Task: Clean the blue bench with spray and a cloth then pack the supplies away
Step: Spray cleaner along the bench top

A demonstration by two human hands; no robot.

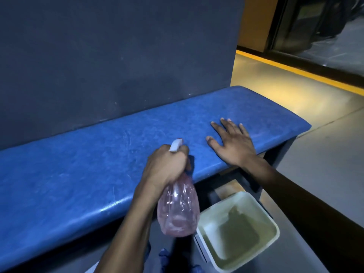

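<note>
Blue vinyl covers the bench (pixel 98 160), which runs from the lower left to the upper right of the head view and stands against a dark wall (pixel 118 56). There is only this one view, so all comes from it.

The left hand (pixel 167 166) is clenched around the neck of a pink, see-through spray bottle (pixel 178 209). The white nozzle (pixel 175 145) points forward over the seat, and the body of the bottle hangs down in front of the bench edge. I think it is held so in order that the spray falls on the middle of the seat and not on the floor. Whether a finger presses the trigger I cannot tell, because the hand covers it.

The right hand (pixel 230 142) lies flat and open on the seat near the right end, fingers spread, grasping nothing. It probably steadies the person who leans over, and it stays to the side of the nozzle, out of the spray.

On the floor, just beside the bench and below the right forearm, stands a pale square bucket (pixel 271 217). Something olive-coloured lies inside; it may be the cloth, but it is too blurred to be sure. The bucket is close, so that the supplies can go back in it without walking.

At the bottom edge something blue (pixel 164 255) shows; what it is I cannot say. I judge the task is at the spraying step, with wiping and packing not yet done.
</note>
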